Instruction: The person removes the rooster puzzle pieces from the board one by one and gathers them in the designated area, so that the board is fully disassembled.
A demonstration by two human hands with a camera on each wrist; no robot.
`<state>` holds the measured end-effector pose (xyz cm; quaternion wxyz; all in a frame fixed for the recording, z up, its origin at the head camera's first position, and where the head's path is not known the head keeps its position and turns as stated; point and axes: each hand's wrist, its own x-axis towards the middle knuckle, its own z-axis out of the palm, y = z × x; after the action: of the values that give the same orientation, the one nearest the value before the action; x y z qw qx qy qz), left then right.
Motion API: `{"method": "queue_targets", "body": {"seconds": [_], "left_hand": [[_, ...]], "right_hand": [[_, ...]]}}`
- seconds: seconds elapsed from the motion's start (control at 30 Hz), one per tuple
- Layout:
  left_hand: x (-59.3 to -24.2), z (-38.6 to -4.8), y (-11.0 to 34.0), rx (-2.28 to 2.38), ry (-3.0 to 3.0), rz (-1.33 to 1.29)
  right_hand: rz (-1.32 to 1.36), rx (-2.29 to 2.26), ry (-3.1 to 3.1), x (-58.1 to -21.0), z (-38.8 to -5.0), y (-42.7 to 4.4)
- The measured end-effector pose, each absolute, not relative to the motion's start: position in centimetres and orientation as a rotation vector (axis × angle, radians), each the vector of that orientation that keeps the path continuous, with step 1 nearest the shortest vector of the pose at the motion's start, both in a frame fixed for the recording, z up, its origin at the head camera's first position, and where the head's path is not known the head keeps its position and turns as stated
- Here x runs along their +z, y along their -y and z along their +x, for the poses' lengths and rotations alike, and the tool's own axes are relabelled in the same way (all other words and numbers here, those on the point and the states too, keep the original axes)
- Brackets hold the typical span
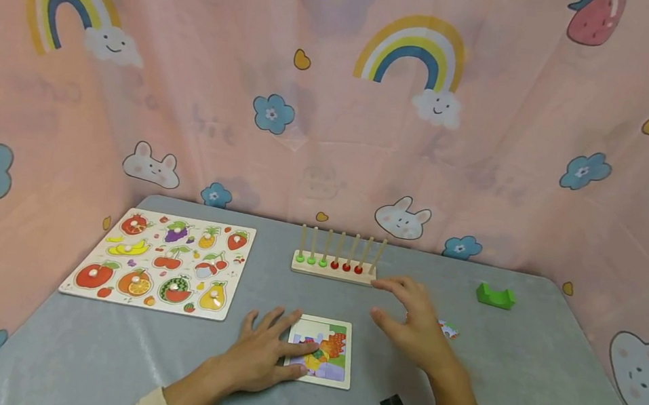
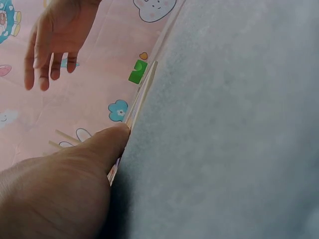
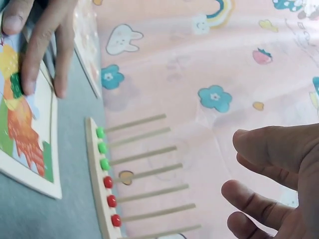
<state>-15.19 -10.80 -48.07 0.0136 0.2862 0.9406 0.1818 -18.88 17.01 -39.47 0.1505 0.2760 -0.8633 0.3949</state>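
Two hands, left hand and right hand, at the worktop, both with fingers released. Rests the left hand across the left side of a small picture puzzle, with fingers extended and spread, touching its surface. Places the puzzle about midway between the worktop's left and right edges, well in from the far edge. Holds the right hand in the air, right of the puzzle, with fingers loosely bent and thumb apart. Near the middle of the far edge, a pegged bead rack with green and red beads. By the far left corner, a fruit board; near the far right corner, a green block. Beside the right wrist, a partly hidden printed piece.
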Motion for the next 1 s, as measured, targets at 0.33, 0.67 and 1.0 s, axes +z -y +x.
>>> {"method": "queue_targets", "body": {"seconds": [0.33,0.67,1.0], "left_hand": [[-48.0,-15.3,10.8,0.564,-2.925,0.881],[-48.0,-15.3,10.8,0.554,-2.919,0.89],[-48.0,-15.3,10.8,0.563,-2.924,0.895]], "right_hand": [[0.862,1.212,2.45,-41.2,-19.2,-14.5],[0.827,1.265,2.537,-44.3,-19.6,-13.5],[0.743,1.279,2.683,-46.6,-19.8,-13.2]]}}
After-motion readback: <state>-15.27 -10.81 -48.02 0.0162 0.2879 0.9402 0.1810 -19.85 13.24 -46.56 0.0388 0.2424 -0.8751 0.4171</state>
